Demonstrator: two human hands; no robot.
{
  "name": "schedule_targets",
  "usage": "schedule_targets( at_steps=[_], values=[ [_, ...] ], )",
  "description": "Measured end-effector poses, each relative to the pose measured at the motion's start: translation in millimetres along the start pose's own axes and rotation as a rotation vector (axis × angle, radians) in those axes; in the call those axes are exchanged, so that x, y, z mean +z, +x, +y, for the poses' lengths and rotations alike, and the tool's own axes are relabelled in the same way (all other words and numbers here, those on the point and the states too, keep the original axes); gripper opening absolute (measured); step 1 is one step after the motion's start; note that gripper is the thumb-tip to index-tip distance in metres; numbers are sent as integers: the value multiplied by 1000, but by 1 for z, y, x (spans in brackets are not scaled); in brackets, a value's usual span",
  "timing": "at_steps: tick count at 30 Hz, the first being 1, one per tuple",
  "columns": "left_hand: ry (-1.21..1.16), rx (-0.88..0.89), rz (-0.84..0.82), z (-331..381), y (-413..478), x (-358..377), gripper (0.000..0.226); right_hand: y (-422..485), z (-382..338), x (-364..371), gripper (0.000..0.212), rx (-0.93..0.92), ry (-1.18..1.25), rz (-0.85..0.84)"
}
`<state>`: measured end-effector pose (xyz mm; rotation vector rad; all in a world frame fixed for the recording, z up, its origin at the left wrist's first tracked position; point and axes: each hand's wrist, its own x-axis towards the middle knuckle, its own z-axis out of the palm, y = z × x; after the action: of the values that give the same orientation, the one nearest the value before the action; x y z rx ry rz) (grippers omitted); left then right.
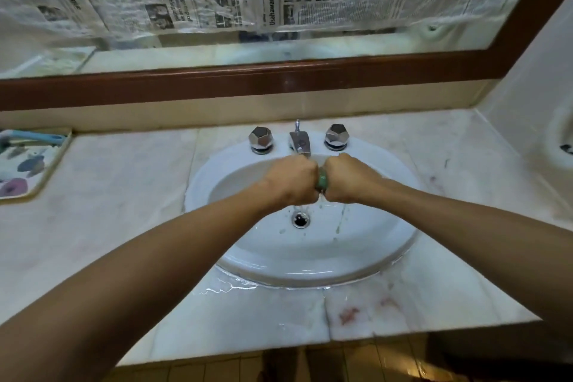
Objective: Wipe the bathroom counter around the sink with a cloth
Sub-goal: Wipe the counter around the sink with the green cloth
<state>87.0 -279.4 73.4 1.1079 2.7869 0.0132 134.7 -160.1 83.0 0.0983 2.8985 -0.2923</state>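
Hands: left hand point(293, 180) and right hand point(347, 178) fisted on green cloth point(322, 180), wringing.
Tip: keep drips over sink point(387, 245), drain at 6 o'clock.

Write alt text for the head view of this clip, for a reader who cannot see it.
Two bare hands, left hand and right hand, wring a green cloth over a white sink, water dripping toward the drain. Chrome tap with two knobs sits behind; the marble counter is wet and stained at the front, a tray lies far left, and newspaper covers the mirror.
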Motion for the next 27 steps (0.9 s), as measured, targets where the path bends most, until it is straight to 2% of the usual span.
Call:
schedule_targets(
  at_steps=[2,4,7,10,13,17,20,22,24,27],
  values=[
    [-226,-65,-96,-2,8,16,13,4,2,9,5,-47,-121,53],
    [-513,-127,-182,-5,10,30,9,8,4,19,16,-119,-224,80],
    [-827,-249,-320,-3,5,44,23,14,7,31,22,-236,-385,77],
    [-957,-281,-423,0,1,56,23,12,10,36,21,-288,-470,55],
    [-932,-231,-397,2,-2,63,19,5,11,39,21,-270,-455,32],
    [-631,33,-341,2,-19,80,9,-19,15,55,16,-121,-195,-144],
    [-458,179,-281,8,-37,96,24,-48,29,74,14,23,172,-202],
    [-503,205,-236,18,-49,106,31,-70,37,79,26,102,400,-253],
    [-632,166,-180,26,-60,115,48,-88,42,80,37,173,583,-268],
    [-851,16,-68,34,-66,124,74,-110,54,80,46,282,871,-170]
  ],
)
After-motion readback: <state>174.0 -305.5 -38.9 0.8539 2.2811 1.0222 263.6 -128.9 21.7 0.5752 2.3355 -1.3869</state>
